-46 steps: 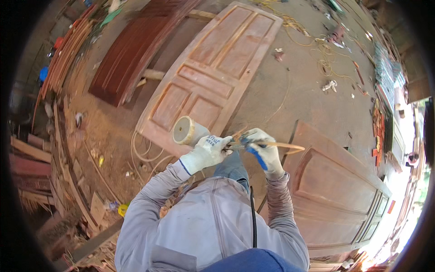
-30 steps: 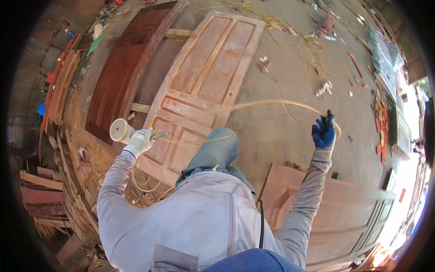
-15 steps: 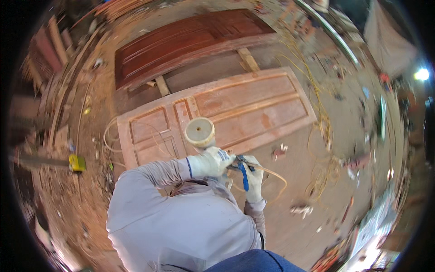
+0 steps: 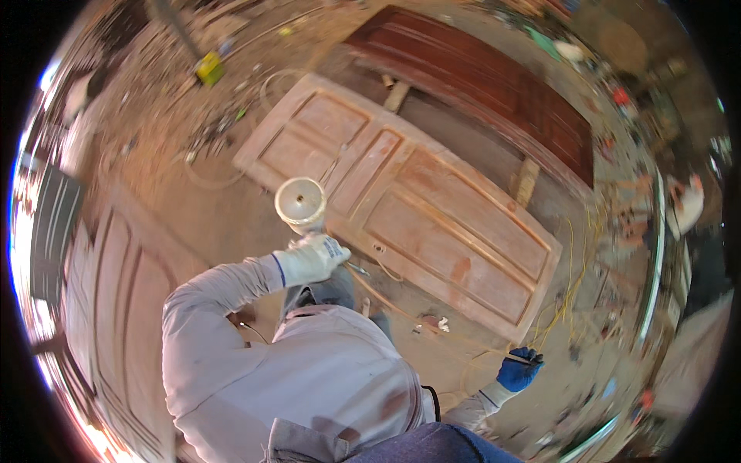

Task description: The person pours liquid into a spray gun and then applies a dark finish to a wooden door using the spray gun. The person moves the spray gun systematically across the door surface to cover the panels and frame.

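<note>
My left hand (image 4: pixel 315 258), in a white glove with a blue cuff edge, is closed around a spray gun. The gun's round pale cup (image 4: pixel 300 202) stands up above my fist; its body is mostly hidden by the glove. A thin tan hose (image 4: pixel 386 302) runs from near the gun across to my right hand (image 4: pixel 517 371). That hand, in a blue-and-white glove, is stretched out to the right with its fingers curled around the hose. Just beyond the gun lies a pale, unfinished wooden panel door (image 4: pixel 455 251), raised flat on supports.
A dark red-brown door (image 4: pixel 478 77) lies farther back on wooden beams (image 4: pixel 525 181). Another panelled door (image 4: pixel 116 285) is at my left, blurred. A yellow hose (image 4: pixel 571 285) coils on the floor at right. Upper left, a yellow box-like thing (image 4: pixel 208 68) sits on a post.
My view has turned to the left. My right hand has moved away from the gun, out to the right along the hose. The left hand still grips the spray gun.
</note>
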The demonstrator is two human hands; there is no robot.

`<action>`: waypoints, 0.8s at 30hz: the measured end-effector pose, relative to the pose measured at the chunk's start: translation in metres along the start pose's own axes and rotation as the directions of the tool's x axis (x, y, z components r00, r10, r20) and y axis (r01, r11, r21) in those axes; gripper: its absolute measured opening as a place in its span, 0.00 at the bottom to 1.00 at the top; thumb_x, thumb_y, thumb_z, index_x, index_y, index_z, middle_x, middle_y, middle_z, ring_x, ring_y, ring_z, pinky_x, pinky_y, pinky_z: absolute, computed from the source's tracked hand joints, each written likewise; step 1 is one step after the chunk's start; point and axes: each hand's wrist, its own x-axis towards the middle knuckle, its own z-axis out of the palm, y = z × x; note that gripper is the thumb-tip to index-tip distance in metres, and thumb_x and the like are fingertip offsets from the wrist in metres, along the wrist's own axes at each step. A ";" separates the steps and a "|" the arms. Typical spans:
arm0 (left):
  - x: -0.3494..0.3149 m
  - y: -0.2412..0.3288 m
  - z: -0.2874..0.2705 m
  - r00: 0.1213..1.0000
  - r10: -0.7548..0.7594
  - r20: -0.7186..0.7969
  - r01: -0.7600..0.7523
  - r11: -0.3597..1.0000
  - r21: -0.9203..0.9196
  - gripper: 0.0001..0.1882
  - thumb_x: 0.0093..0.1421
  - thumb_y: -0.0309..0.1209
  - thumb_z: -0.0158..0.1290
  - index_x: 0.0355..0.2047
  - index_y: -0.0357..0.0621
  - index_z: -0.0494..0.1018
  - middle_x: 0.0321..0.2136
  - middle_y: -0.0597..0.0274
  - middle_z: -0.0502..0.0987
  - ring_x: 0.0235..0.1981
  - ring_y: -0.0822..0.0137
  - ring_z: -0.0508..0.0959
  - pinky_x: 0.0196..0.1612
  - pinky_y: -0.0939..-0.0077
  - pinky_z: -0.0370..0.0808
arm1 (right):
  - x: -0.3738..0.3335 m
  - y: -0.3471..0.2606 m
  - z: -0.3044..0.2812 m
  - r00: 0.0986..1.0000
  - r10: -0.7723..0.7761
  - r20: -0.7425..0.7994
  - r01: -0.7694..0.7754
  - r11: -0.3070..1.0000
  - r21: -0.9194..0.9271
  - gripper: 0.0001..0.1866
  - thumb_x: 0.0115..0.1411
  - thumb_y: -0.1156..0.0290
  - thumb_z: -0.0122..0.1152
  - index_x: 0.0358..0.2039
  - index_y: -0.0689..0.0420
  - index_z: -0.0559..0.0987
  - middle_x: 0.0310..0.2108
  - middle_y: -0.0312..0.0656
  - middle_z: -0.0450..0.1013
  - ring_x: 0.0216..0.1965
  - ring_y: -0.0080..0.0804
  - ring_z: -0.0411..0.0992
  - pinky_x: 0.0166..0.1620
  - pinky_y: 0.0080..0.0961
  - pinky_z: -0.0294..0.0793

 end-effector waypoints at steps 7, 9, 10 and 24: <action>-0.134 0.155 0.013 0.886 -0.464 -0.008 0.459 0.878 -0.135 0.41 0.56 0.32 0.52 0.66 0.21 0.50 0.23 0.57 0.78 0.25 0.54 0.79 0.30 0.59 0.76 | -0.024 0.074 0.131 0.912 0.166 0.374 0.117 0.770 -0.627 0.14 0.64 0.62 0.63 0.46 0.54 0.76 0.47 0.42 0.73 0.40 0.31 0.74 0.34 0.26 0.78; -0.165 0.206 0.025 0.850 -0.518 -0.100 0.471 0.830 -0.300 0.45 0.56 0.37 0.55 0.66 0.21 0.49 0.21 0.57 0.77 0.25 0.54 0.79 0.29 0.60 0.76 | -0.059 0.109 0.141 0.801 0.445 0.401 0.018 0.651 -0.759 0.12 0.63 0.63 0.64 0.43 0.57 0.79 0.45 0.46 0.72 0.36 0.35 0.75 0.37 0.32 0.80; -0.174 0.230 0.030 0.856 -0.495 -0.152 0.420 0.835 -0.356 0.43 0.57 0.36 0.54 0.66 0.22 0.49 0.22 0.58 0.77 0.25 0.56 0.80 0.29 0.62 0.76 | -0.080 0.129 0.145 0.690 0.515 0.509 0.071 0.652 -0.755 0.12 0.65 0.64 0.61 0.43 0.57 0.79 0.41 0.43 0.73 0.34 0.33 0.75 0.35 0.30 0.77; -0.364 0.436 0.155 0.293 -0.943 -0.157 0.556 0.302 -0.775 0.17 0.58 0.35 0.55 0.46 0.42 0.73 0.31 0.53 0.80 0.35 0.52 0.82 0.36 0.58 0.78 | -0.271 0.205 0.214 0.281 0.904 0.322 -0.773 0.412 -0.483 0.12 0.67 0.69 0.56 0.45 0.63 0.75 0.35 0.40 0.72 0.33 0.27 0.72 0.37 0.25 0.74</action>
